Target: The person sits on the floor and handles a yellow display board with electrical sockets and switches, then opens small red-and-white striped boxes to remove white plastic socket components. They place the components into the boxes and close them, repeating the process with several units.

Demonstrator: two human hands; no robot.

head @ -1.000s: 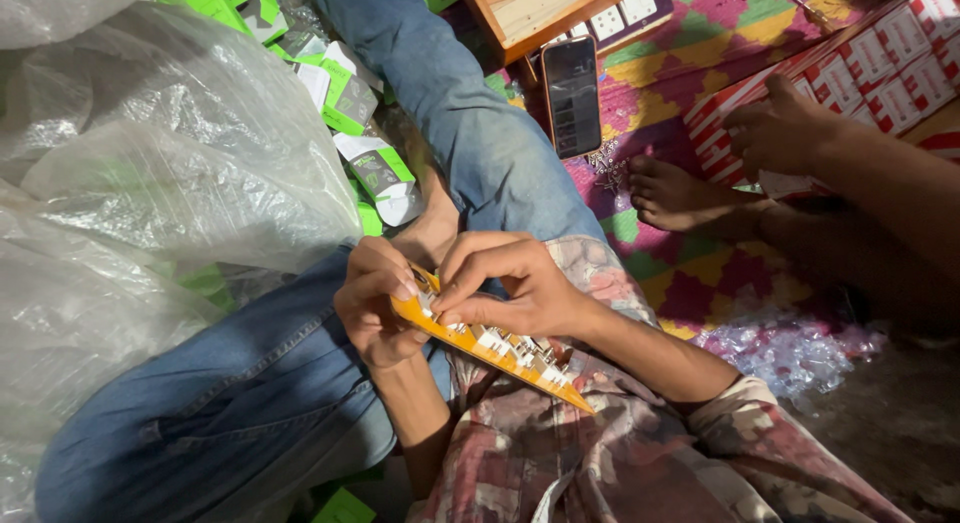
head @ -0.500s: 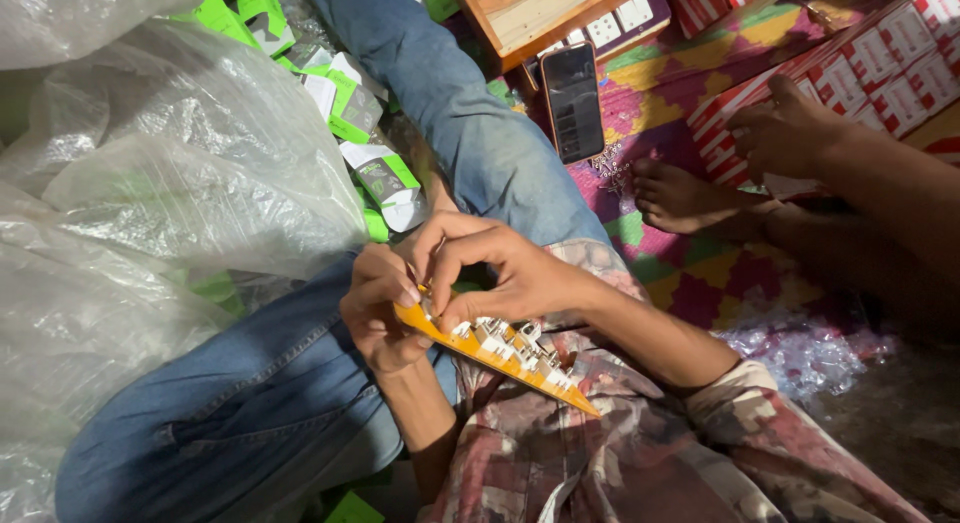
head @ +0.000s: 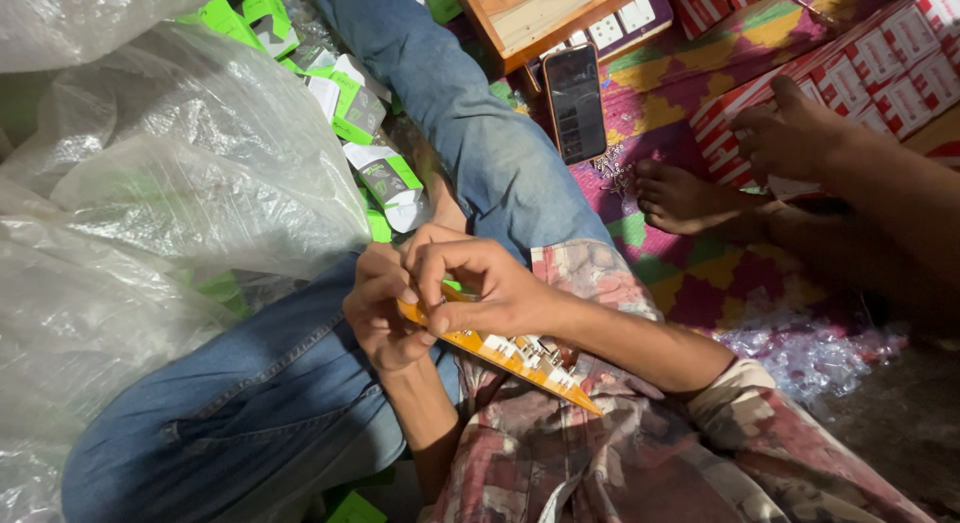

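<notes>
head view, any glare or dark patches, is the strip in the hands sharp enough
Head view: glare whitens the clear plastic bags; bottom-right corner falls into shadow; the orange strip between left hand and right hand is fairly sharp, evenly lit.

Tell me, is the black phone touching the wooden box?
Cannot tell. In the head view the black phone lies just below the wooden box; their edges meet without a clear gap.

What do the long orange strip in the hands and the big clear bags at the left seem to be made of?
Long orange strip: probably a rigid circuit board, flat and straight, with small white parts along it. Both hands, left and right, hold one end. Big clear bags: thin plastic film, glossy, wrinkled, see-through.
</notes>
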